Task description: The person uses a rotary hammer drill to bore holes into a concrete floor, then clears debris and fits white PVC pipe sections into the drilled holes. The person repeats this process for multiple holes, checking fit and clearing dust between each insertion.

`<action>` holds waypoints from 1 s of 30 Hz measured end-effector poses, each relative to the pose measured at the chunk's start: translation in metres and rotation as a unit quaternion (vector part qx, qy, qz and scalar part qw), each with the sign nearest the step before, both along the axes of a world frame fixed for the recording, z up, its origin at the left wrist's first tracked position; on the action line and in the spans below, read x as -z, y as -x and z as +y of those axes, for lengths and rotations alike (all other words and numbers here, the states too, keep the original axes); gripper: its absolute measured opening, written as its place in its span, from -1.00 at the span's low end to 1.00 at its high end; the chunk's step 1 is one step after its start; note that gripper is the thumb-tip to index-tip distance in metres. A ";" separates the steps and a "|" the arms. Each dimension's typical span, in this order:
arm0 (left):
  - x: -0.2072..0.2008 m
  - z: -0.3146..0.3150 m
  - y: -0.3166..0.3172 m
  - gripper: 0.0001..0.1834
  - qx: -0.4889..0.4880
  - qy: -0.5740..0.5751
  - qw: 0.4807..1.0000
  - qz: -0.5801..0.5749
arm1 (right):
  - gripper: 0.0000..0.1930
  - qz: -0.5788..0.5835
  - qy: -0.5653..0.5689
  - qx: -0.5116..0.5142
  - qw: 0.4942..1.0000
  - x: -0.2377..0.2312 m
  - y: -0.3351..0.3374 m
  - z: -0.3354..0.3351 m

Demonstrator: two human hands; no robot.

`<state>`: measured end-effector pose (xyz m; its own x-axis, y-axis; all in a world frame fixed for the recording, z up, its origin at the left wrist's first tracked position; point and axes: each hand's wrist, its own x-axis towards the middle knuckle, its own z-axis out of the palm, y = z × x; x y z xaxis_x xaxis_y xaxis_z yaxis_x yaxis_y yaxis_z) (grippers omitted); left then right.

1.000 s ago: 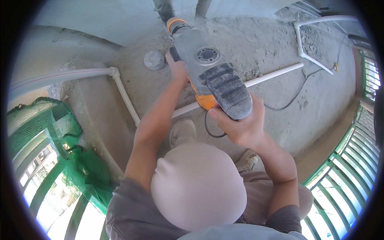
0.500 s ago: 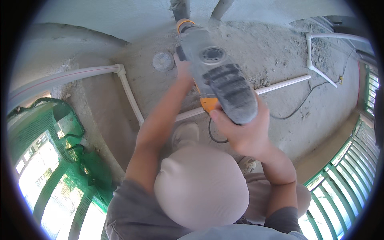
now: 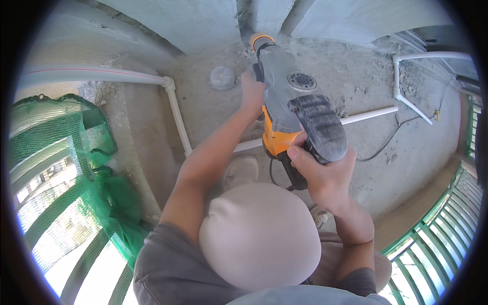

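A dusty grey-and-orange rotary hammer is in both my hands, its front end pointing away from me at the wall. My left hand is closed round the grip at its front left side. Around the black rear handle, my right hand is wrapped, with the thumb on the near side. An orange ring circles the nose, close to a vertical groove cut in the wall. Any bit beyond the nose cannot be made out. A black cord hangs below the rear handle.
A white pipe lies across the dusty floor behind the hammer. More white pipe runs along the left and right. A round pale object sits left of my left hand. Green netting and green railings flank me.
The hammer has shifted right and slightly down in view, showing more of its orange side. The surroundings have shifted a little too. Both hands keep their hold.
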<state>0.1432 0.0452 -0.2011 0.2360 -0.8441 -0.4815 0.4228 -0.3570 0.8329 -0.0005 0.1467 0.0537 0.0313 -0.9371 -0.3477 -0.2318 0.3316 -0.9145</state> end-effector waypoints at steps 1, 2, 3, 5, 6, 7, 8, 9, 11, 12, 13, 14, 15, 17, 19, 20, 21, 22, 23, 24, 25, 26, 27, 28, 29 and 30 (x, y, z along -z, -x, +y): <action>-0.002 -0.002 -0.003 -0.42 0.011 -0.003 0.999 0.030 | -0.90 -0.008 -0.021 0.004 1.000 0.001 -0.002 -0.006; -0.004 -0.003 -0.002 -0.47 -0.005 0.002 0.998 0.067 | -0.88 -0.015 -0.028 -0.003 1.000 0.002 -0.004 -0.014; -0.006 -0.005 -0.001 -0.52 -0.027 0.003 0.995 0.099 | -0.86 -0.019 -0.036 -0.007 0.999 0.003 -0.005 -0.022; -0.007 -0.008 0.004 -0.62 -0.038 0.024 0.994 0.097 | -0.82 0.007 -0.024 -0.018 1.000 0.000 -0.002 -0.036; -0.007 -0.013 0.006 -0.66 -0.021 0.050 0.997 0.061 | -0.80 0.032 -0.038 -0.012 0.999 -0.001 0.000 -0.043; -0.006 -0.019 0.008 -0.71 0.002 0.070 0.997 0.019 | -0.78 0.007 -0.026 -0.021 0.999 -0.001 0.002 -0.049; -0.004 -0.022 0.008 -0.72 -0.005 0.052 0.999 0.013 | -0.77 -0.005 -0.035 -0.021 0.999 -0.001 0.005 -0.054; -0.002 -0.026 0.008 -0.72 -0.009 0.029 1.000 0.002 | -0.76 -0.017 -0.041 -0.020 0.999 0.000 0.008 -0.057; 0.003 -0.026 0.009 -0.68 0.006 -0.012 1.000 -0.012 | -0.83 -0.018 -0.052 -0.016 0.998 0.002 0.012 -0.052; 0.006 -0.024 0.007 -0.62 0.021 -0.024 0.999 -0.015 | -0.84 -0.011 -0.050 -0.017 0.999 0.004 0.013 -0.046; 0.009 -0.019 0.005 -0.56 0.031 -0.024 0.999 -0.020 | -0.85 -0.011 -0.035 -0.029 0.999 0.008 0.014 -0.041; 0.012 -0.012 0.007 -0.49 0.029 -0.025 0.999 -0.031 | -0.86 -0.003 -0.015 -0.037 0.999 0.006 0.016 -0.028; 0.015 0.000 0.008 -0.42 0.019 -0.017 0.999 -0.044 | -0.84 -0.007 0.011 -0.038 0.999 0.007 0.019 -0.018; 0.023 0.022 0.006 -0.30 0.023 -0.001 0.998 -0.064 | -0.81 -0.018 0.047 -0.041 0.998 0.008 0.021 0.004; 0.036 0.031 0.005 -0.23 0.043 0.011 0.995 -0.088 | -0.78 -0.008 0.042 -0.042 0.998 0.008 0.024 0.016; 0.043 0.033 0.005 -0.20 0.046 0.049 0.994 -0.088 | -0.78 -0.009 0.052 -0.045 0.998 0.009 0.025 0.018; 0.051 0.029 0.006 -0.19 0.041 0.061 0.992 -0.102 | -0.79 -0.002 0.066 -0.042 0.997 0.011 0.025 0.018; 0.059 0.024 0.009 -0.19 0.042 0.088 0.989 -0.112 | -0.79 -0.002 0.059 -0.042 0.997 0.014 0.024 0.017; 0.068 0.017 0.006 -0.17 0.024 0.063 0.998 -0.016 | -0.80 0.006 0.051 -0.037 0.998 0.017 0.023 0.014; 0.075 0.014 0.005 -0.18 0.019 0.050 0.998 0.043 | -0.80 0.013 0.039 -0.030 0.999 0.020 0.021 0.011; 0.082 0.011 0.003 -0.19 0.000 0.013 0.993 0.117 | -0.75 0.029 0.042 -0.047 0.998 0.022 0.019 0.009; 0.088 0.009 0.001 -0.19 0.020 0.016 0.992 0.121 | -0.70 0.044 0.048 -0.065 0.996 0.025 0.017 0.006; 0.093 0.008 -0.001 -0.20 0.022 0.003 0.988 0.150 | -0.64 0.059 0.053 -0.084 0.993 0.028 0.015 0.003; 0.097 0.009 -0.003 -0.21 0.029 -0.009 0.986 0.164 | -0.65 0.064 0.103 -0.091 0.988 0.030 0.012 0.001; 0.099 0.009 -0.005 -0.21 0.037 -0.019 0.983 0.178 | -0.67 0.062 0.112 -0.098 0.987 0.031 0.010 0.000; 0.101 0.009 -0.007 -0.22 0.043 -0.026 0.980 0.192 | -0.70 0.064 0.112 -0.100 0.987 0.032 0.008 -0.001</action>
